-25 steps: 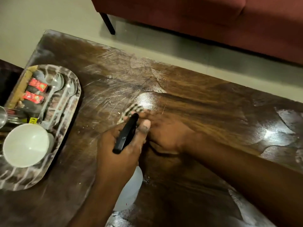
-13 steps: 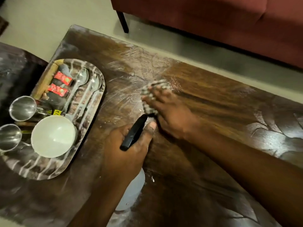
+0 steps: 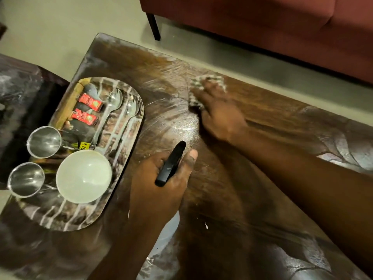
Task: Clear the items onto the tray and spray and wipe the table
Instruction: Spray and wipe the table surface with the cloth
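Head view, the only one. Right hand (image 3: 219, 116) pressed flat on a checked cloth (image 3: 198, 82) near the far edge of the counter (image 3: 272, 122), fingers spread over the fabric, palm down; grip neither clenched nor released, more a pinning hold, cloth trapped between fingers and wood. Cloth blurred, so exact fold hard to tell, probably bunched rather than laid flat. Soft, light, limp by the look: best driven under a flat palm with fingertips on the leading edge, else likely to roll up or slip out on the wet film.

Left hand (image 3: 159, 184) wrapped around the neck of a spray bottle (image 3: 168, 229), black trigger head (image 3: 171, 163) poking out between thumb and fingers, pale translucent body showing below the wrist. Grip clenched on the bottle, held just above the counter. Plastic, likely slick where damp; light if part empty, level not readable. Neck under the trigger the natural place to hold.

Tray (image 3: 129, 158) at the left end of the counter, loaded: white bowl (image 3: 83, 175), two steel cups (image 3: 44, 141), two spoons (image 3: 113, 110), two red sachets (image 3: 86, 110). Bowl and cups hard and possibly fragile or clattery; tray best lifted by both long rims, kept level.

Streaks and smears over the counter between tray and cloth; clearing judged done, wiping in hand.
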Tool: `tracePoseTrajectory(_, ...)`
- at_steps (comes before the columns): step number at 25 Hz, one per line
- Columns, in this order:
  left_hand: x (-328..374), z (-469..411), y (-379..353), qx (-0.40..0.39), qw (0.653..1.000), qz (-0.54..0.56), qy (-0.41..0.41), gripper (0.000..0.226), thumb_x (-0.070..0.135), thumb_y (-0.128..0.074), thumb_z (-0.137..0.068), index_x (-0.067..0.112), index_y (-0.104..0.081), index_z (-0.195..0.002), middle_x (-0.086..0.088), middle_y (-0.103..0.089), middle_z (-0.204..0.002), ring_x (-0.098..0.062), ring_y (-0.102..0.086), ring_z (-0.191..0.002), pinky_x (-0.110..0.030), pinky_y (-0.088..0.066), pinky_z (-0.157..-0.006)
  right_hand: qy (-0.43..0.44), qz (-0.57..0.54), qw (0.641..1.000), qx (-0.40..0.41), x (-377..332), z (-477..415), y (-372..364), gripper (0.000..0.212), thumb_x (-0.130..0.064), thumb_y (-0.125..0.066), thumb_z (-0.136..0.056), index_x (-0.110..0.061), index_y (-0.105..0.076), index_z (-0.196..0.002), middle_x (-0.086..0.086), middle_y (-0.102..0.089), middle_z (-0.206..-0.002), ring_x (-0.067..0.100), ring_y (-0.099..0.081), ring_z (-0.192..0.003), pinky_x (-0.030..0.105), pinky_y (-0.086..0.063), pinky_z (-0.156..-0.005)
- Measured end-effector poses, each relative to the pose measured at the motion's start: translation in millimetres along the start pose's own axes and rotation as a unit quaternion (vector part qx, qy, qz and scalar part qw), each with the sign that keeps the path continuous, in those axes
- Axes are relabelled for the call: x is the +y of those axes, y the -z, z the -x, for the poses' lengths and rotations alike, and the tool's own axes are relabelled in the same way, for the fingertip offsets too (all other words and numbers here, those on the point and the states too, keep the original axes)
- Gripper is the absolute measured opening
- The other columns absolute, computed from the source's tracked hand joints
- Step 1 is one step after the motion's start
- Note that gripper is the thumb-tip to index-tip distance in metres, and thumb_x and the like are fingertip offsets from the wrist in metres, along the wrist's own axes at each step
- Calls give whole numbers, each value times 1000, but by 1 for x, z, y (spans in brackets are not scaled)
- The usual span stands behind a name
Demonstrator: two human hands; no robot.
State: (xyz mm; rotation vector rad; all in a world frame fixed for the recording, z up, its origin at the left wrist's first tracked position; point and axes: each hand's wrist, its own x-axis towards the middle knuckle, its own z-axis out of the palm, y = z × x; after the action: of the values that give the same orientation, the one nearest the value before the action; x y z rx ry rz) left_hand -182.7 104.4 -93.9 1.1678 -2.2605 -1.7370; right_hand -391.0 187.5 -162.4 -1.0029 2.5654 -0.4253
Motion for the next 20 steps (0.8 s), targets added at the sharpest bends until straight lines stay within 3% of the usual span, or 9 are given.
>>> tracePoseTrajectory(3, -7, -4, 3, 5, 1000, -4, -9, 56, 49, -78, -93, 22, -54, -50, 0, -47, -41, -22, -51, -39, -43, -44, -48, 284, 50, 948, -132, -19, 41, -20, 64, -28, -38, -98, -25, -41, -162, 1, -18, -178, 25, -13, -165, 44, -9, -134)
tracePoseTrajectory(5, -10, -6, 5, -4, 1000, 0, -21, 54, 48, -80, -93, 25, -54, -51, 2, -45, -41, -17, -48, -38, -34, -40, -45, 395, 88, 897, -176, -4, 33, -9, 58, -26, -45, -99, -23, -49, -158, -2, -21, -177, 22, -15, -165, 45, -18, -134)
tracePoseTrajectory(7, -14, -7, 9, -12, 999, 0, -33, 58, 51, -80, -90, 23, -48, -52, 3, -42, -41, -14, -43, -36, -29, -36, -46, 314, 135, 927, -157, 14, 2, 5, 65, -27, -46, -102, -35, -33, -165, -7, -11, -179, 25, -13, -165, 51, -23, -131)
tracePoseTrajectory(9, -15, -9, 16, -23, 999, -7, -43, 55, 53, -77, -89, 26, -45, -52, 6, -42, -41, -15, -44, -37, -32, -38, -49, 117, 93, 985, -92, 19, -31, 21, 70, -22, -45, -103, -41, -22, -167, -5, -7, -179, 29, -12, -165, 56, -23, -131)
tracePoseTrajectory(11, -17, -6, 23, -28, 999, 1, -42, 54, 53, -76, -89, 24, -46, -55, 5, -42, -43, -22, -47, -40, -39, -41, -50, -12, 18, 999, -28, 9, -51, 24, 71, -15, -47, -103, -36, -25, -167, 0, -9, -179, 28, -9, -165, 54, -17, -133)
tracePoseTrajectory(12, -19, -3, 28, -29, 999, 2, -43, 54, 53, -76, -89, 23, -46, -56, 5, -41, -43, -25, -46, -41, -40, -43, -51, -26, 3, 1000, -18, -3, -51, 20, 70, -15, -47, -103, -35, -26, -167, 1, -9, -179, 28, -7, -165, 54, -14, -134)
tracePoseTrajectory(14, -24, 1, 37, -31, 998, -5, -47, 52, 52, -76, -89, 24, -46, -57, 5, -41, -44, -25, -46, -43, -42, -43, -53, 33, 16, 998, -45, -27, -26, -1, 67, -21, -42, -104, -36, -24, -167, -1, -7, -179, 28, -3, -166, 55, -9, -134)
tracePoseTrajectory(16, -29, 4, 46, -33, 998, -24, -56, 49, 53, -76, -89, 27, -48, -58, 5, -42, -45, -21, -48, -44, -38, -42, -53, 160, 50, 981, -94, -48, 24, -23, 67, -29, -38, -102, -37, -25, -167, -3, -6, -179, 26, -3, -166, 50, -6, -134)
tracePoseTrajectory(20, -34, 11, 53, -47, 997, -26, -63, 40, 52, -80, -91, 39, -58, -60, 13, -53, -48, -6, -53, -47, -20, -39, -55, 381, 90, 903, -177, -35, 99, -34, 63, -28, -47, -94, -22, -52, -156, 6, -34, -172, 28, -23, -163, 50, -27, -130)
